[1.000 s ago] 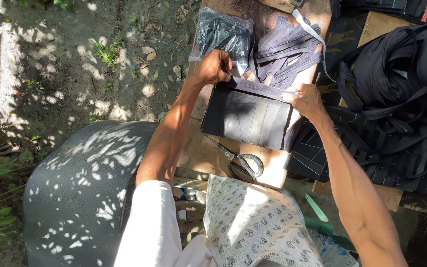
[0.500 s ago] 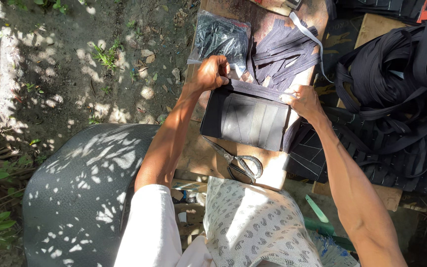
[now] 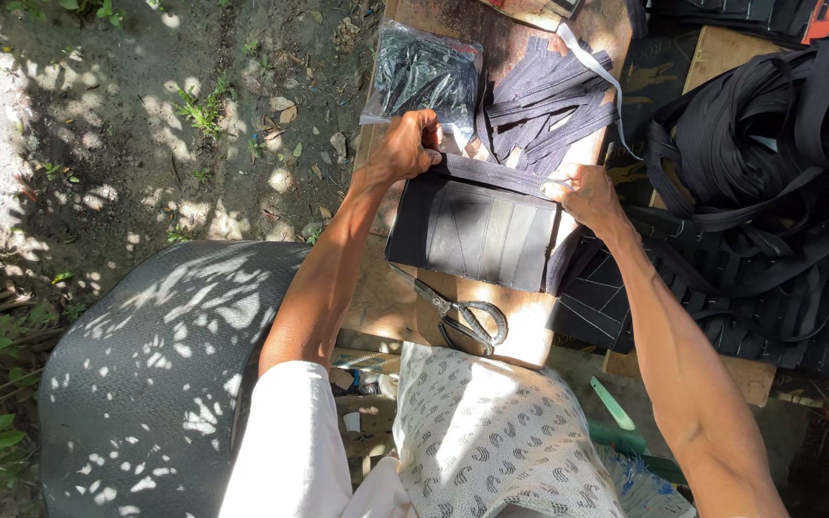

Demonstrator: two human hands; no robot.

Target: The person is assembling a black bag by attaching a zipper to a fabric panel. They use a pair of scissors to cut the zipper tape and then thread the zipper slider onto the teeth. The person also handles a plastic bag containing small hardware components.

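Fingers of both hands pinch the dark fabric panel's far edge.

Left hand (image 3: pixel 413 144) and right hand (image 3: pixel 582 192) have barely shifted in 1 second, stretching the dark fabric panel (image 3: pixel 482 230) flat on the wooden board (image 3: pixel 390 307), beyond the scissors (image 3: pixel 467 317).

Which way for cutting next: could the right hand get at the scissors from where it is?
Probably yes. The scissors lie bare on the wooden board, just below the dark fabric panel; the right hand is gripping that panel's top edge, though.
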